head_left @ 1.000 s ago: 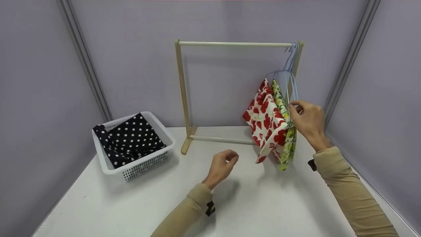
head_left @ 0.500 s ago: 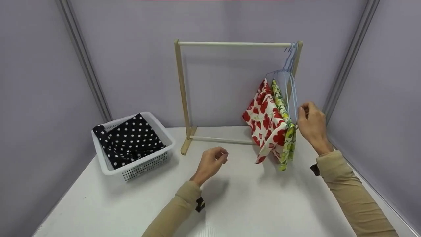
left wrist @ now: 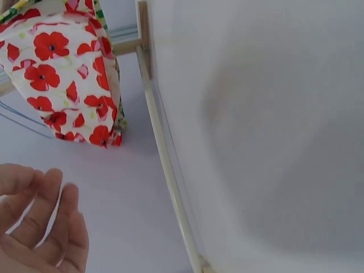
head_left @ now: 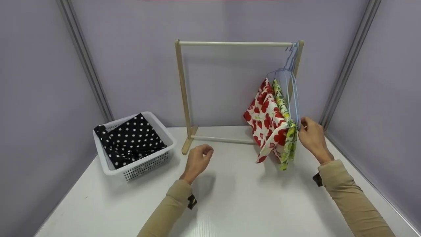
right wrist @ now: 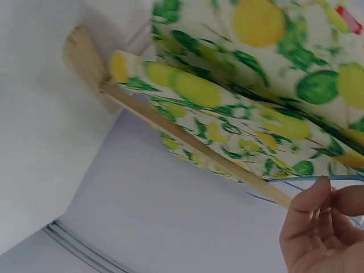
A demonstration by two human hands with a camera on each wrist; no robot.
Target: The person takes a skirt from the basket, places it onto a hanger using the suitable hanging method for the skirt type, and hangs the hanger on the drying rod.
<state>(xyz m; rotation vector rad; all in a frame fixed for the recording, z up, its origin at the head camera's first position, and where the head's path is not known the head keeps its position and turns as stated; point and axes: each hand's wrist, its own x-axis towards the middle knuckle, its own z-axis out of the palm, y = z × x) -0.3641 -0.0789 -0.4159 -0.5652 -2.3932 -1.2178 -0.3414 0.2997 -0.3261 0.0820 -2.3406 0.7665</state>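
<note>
My right hand (head_left: 312,137) pinches the lower end of a blue wire hanger (head_left: 297,98) at the right end of the rack; the thumb and index finger meet at the wire (right wrist: 335,177) in the right wrist view. Beside it hang a lemon-print cloth (head_left: 288,144) and a red-flowered white cloth (head_left: 265,118), also seen as a poppy-print cloth (left wrist: 68,79) in the left wrist view. My left hand (head_left: 196,161) hovers above the table left of the clothes, fingers loosely curled, holding nothing.
The wooden rack (head_left: 235,43) stands against the back wall. A white basket (head_left: 144,164) at the left holds a black polka-dot cloth (head_left: 133,138). Side walls flank the white table (head_left: 250,204).
My right hand has come away from the hanger wires, moved down and right, and now pinches a hanger's lower end. My left hand has drifted left, still holding nothing.
</note>
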